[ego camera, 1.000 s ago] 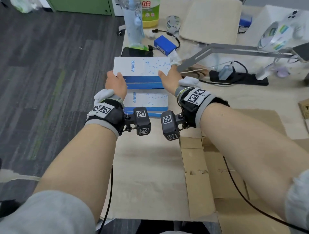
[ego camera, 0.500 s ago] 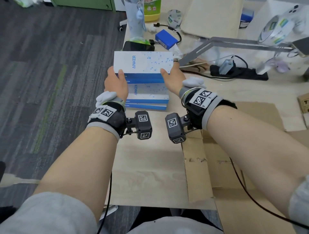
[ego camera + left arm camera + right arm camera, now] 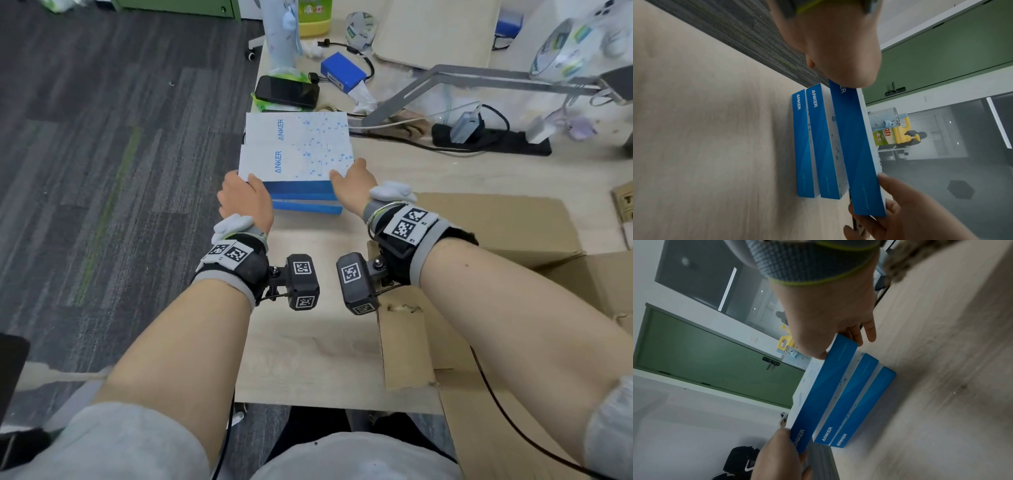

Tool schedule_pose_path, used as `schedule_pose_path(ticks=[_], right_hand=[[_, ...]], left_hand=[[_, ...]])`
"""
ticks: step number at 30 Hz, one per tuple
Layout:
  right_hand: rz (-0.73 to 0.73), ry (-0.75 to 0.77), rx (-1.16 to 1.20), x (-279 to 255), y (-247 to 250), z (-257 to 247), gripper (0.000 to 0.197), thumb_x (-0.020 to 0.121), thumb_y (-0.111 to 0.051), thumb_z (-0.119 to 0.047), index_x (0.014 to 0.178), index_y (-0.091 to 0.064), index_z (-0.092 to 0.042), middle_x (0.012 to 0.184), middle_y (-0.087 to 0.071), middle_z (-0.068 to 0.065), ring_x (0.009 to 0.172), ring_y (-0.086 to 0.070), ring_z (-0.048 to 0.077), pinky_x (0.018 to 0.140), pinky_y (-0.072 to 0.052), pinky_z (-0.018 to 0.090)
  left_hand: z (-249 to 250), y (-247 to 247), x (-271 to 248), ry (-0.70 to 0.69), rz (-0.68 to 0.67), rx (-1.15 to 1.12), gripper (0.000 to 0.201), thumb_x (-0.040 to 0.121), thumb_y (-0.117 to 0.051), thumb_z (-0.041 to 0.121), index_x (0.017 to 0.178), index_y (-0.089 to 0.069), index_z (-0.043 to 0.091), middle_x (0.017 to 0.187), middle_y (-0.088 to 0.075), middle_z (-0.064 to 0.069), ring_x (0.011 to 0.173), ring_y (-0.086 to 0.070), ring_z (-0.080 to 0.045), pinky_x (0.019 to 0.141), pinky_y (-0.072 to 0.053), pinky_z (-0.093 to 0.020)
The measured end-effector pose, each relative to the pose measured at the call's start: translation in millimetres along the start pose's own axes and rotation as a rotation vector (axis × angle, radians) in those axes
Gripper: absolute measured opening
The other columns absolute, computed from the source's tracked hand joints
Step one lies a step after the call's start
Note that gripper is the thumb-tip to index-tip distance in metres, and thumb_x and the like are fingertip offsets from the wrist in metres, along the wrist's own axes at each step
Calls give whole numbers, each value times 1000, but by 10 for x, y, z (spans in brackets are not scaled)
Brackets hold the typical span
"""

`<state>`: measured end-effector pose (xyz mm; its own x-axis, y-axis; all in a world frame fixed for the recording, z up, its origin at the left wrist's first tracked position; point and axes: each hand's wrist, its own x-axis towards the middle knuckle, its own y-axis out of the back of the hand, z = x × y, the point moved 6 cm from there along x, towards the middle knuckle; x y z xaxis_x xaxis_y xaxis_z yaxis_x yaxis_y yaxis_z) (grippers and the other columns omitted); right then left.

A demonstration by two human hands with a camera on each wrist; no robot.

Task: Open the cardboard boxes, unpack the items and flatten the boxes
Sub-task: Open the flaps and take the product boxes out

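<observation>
A white-and-blue Anker box (image 3: 297, 164) is gripped at its near corners, the left hand (image 3: 246, 199) clamped on one end and the right hand (image 3: 352, 186) on the other, and is held above two more Anker boxes (image 3: 815, 144) stacked on the desk (image 3: 308, 359). Just beyond the stack a black phone (image 3: 287, 91) is seen, with a blue pack (image 3: 342, 72), cables and a grey metal stand (image 3: 479, 77) behind. Opened cardboard (image 3: 496, 222) is spread on the desk beside the right forearm.
</observation>
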<state>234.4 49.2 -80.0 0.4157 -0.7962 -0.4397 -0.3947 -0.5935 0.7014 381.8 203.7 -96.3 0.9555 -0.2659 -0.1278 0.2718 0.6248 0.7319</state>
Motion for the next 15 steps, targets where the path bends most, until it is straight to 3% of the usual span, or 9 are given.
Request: schedule_pose_path(ticks=[5, 9, 15], right_hand=[[-50, -84, 5, 63, -133, 74, 48, 100, -40, -33, 133, -28, 0, 131, -50, 19, 118, -50, 36, 92, -41, 39], [-58, -98, 17, 116, -135, 62, 48, 100, -40, -32, 133, -27, 0, 133, -48, 19, 119, -49, 36, 94, -40, 40], [-56, -45, 30, 117, -125, 26, 48, 101, -39, -32, 135, -27, -1, 130, -52, 18, 114, -53, 35, 87, -41, 37]], left_hand=[[-37, -195, 101, 20, -92, 38, 41, 102, -33, 25, 135, -40, 3, 131, -53, -17, 119, -46, -37, 91, -36, -42], [-82, -265, 167, 17, -150, -27, 41, 103, -30, 26, 138, -35, 6, 125, -57, -21, 113, -52, -38, 91, -38, -40], [-47, -211, 206, 24, -169, -85, 40, 104, -27, 26, 139, -33, 7, 127, -56, -18, 112, -54, -34, 83, -36, -31]])
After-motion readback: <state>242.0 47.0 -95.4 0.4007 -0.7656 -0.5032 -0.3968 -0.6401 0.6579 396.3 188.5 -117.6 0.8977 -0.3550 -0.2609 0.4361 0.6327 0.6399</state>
